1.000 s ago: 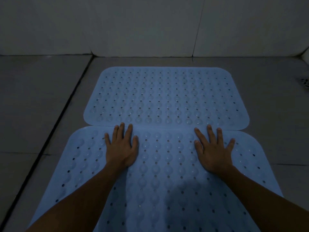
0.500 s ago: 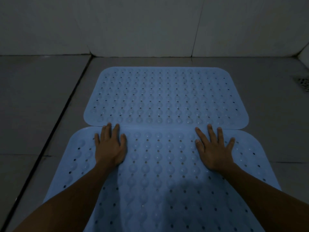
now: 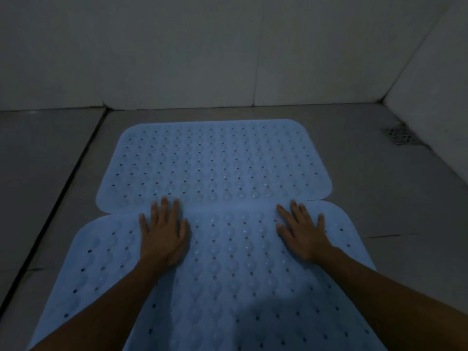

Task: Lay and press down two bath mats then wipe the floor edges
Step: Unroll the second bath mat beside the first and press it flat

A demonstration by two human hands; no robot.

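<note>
While both palms lie flat with the fingers straight and spread, neither grip closes on anything — each hand simply presses on the near mat (image 3: 228, 274). That mat is the largest thing in view: pale blue, dotted with holes and round bumps, lying on the floor (image 3: 45, 173) with its long axis running left to right. Its far edge meets the near edge of the far mat (image 3: 215, 160), and along that seam the two seem to overlap slightly, though which one lies on top is hard to make out in the dim light. The far mat is the same colour and pattern, also lying flat with its long side left to right, its far edge close to the wall (image 3: 177, 51) but apart from it.

At the far strip of the near mat, the left hand (image 3: 163, 231) rests left of centre, its fingertips reaching the seam and pointing toward the wall. Well apart from it, the right hand (image 3: 302, 230) rests right of centre, fingers fanned and angled a little to the left.

A small floor drain (image 3: 400, 136) sits in the right corner near the side wall.

The near mat is cut off by the bottom of the frame, and both forearms cover parts of it — its near corners cannot be seen.
</note>
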